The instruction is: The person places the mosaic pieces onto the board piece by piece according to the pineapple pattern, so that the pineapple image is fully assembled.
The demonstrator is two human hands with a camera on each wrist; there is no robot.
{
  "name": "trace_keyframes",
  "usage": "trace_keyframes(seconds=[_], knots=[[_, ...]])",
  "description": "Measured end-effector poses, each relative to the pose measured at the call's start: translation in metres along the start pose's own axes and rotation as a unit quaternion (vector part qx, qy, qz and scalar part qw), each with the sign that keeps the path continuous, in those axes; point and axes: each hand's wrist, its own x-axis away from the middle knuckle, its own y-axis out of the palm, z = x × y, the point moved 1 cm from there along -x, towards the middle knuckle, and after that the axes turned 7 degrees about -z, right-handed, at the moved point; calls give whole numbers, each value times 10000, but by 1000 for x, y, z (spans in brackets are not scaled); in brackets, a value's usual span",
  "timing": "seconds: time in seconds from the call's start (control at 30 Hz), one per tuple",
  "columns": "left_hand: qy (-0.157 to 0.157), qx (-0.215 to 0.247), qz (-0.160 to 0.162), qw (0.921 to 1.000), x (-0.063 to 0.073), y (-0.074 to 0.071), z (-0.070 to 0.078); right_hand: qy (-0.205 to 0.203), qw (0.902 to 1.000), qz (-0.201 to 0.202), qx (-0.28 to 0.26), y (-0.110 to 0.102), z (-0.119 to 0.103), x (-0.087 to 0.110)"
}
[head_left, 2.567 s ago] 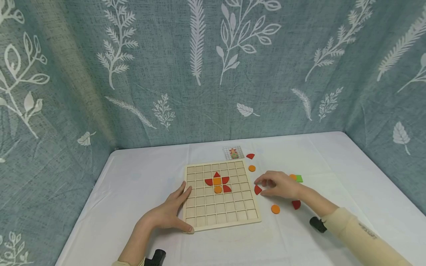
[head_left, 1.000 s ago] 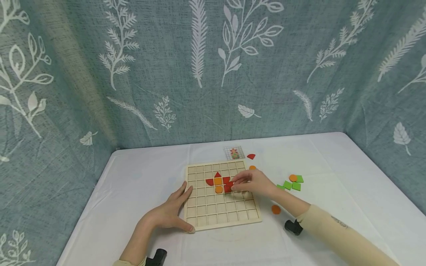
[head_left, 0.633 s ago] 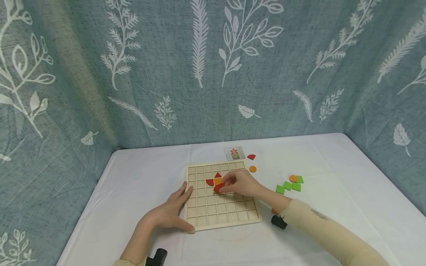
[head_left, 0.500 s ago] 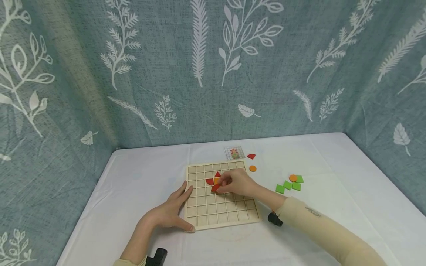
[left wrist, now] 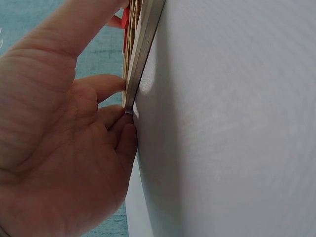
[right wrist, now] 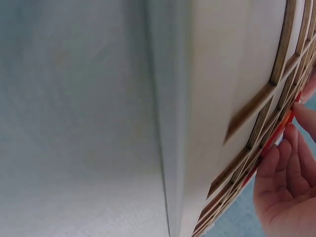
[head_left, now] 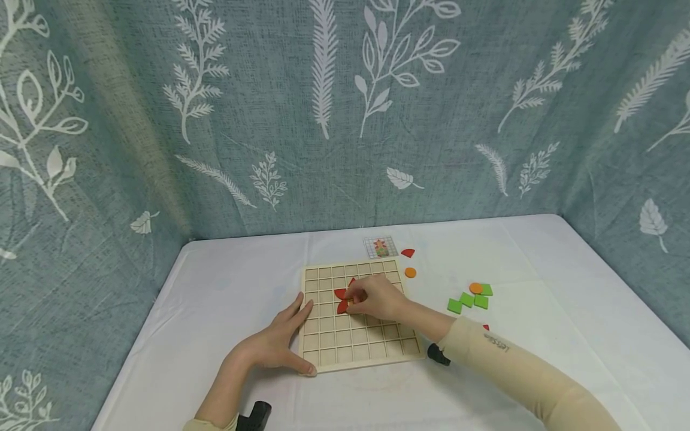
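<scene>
A wooden grid board lies on the white table. My left hand rests on its left side with fingers spread, the thumb at the near left corner; in the left wrist view the fingertips of that hand touch the board's edge. With thumb and fingers my right hand pinches a red quarter-circle tile at a cell just below another red tile. That hand covers most of the other tiles on the board. In the right wrist view, the right hand's fingertips meet red and orange pieces at the grid.
A small pattern card lies behind the board. To its right are a red tile and an orange disc. Several green squares and another orange disc lie farther right. A red piece is partly hidden by the right sleeve.
The right hand picked up a red quarter-circle tile right of the board, carried it left across the grid and lowered it left of the orange disc. The left hand stayed put.
</scene>
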Motion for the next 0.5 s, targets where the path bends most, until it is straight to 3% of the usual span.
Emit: trace_keyframes(seconds=[0.3, 0.5], knots=[[-21, 3, 15, 10000, 1, -1, 1, -329, 9989, 85, 337, -2, -2, 4], [-7, 0, 11, 10000, 1, -1, 1, -177, 9989, 151, -418, -7, 7, 11]])
